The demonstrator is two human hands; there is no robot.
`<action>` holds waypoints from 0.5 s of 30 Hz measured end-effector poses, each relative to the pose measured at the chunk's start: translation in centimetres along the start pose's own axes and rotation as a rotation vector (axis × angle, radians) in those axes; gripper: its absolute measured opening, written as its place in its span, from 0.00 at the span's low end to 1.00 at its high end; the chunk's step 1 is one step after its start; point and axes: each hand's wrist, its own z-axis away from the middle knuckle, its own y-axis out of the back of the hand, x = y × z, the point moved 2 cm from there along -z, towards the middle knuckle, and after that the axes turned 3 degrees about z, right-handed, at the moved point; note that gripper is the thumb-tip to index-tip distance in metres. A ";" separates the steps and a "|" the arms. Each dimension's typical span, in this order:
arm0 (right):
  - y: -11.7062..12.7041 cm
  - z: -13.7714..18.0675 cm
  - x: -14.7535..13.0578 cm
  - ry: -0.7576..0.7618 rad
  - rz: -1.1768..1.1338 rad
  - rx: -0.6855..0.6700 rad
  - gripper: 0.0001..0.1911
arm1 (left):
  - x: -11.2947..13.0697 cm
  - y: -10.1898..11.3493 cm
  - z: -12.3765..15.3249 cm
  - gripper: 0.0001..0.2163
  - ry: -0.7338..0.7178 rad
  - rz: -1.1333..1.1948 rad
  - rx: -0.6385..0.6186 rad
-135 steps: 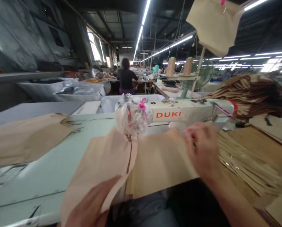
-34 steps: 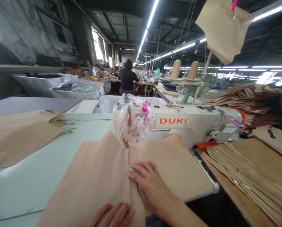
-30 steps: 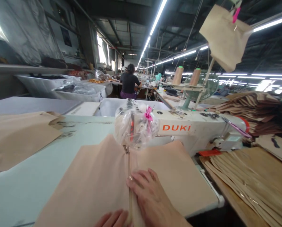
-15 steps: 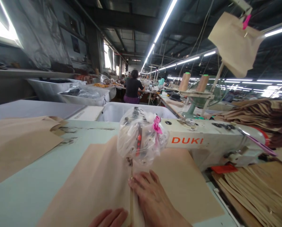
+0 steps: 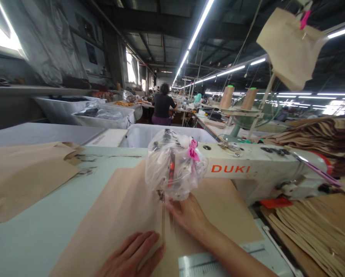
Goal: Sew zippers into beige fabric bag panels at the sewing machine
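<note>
A large tan fabric panel (image 5: 103, 215) lies under the needle of a sewing machine (image 5: 265, 163) marked DUKI. Along it, a narrow strip or fold (image 5: 163, 223) runs straight toward the presser foot (image 5: 161, 195). My left hand (image 5: 134, 252) rests on the fabric left of this strip, fingers stretched out flat and thumb near the strip. Close to the right of the presser foot, my right hand (image 5: 188, 213) has its fingers bent and drawn together at the fabric; some fingertips are hidden by the clear plastic bag (image 5: 175, 165) wrapped over the machine head.
Another tan piece (image 5: 30, 177) lies on the table's left side. A ruler-marked plate (image 5: 207, 265) shows below my right forearm. Stacked tan strips (image 5: 308, 234) lie at right, under a red object (image 5: 276, 202). Behind the machine stands a white bin (image 5: 138, 134); farther off, a person (image 5: 163, 105) sits.
My right hand has moved forward to the presser foot, its flat fingers now bent. My left hand has come farther up the fabric. The panel's right part has shifted, uncovering the ruler-marked plate.
</note>
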 end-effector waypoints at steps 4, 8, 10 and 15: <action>-1.7 -0.9 -0.1 -0.077 0.036 0.052 0.05 | 0.5 0.3 0.2 0.21 0.039 0.034 -0.010; -3.2 -1.3 0.0 -0.094 0.068 0.076 0.08 | 0.9 1.1 0.0 0.23 0.068 0.073 -0.018; -3.6 -1.7 0.1 -0.067 0.080 0.078 0.11 | 1.0 1.5 -0.2 0.23 0.072 0.092 -0.002; -4.1 -3.2 1.2 -0.009 0.097 0.068 0.20 | 1.2 2.2 -0.4 0.25 0.086 0.129 0.052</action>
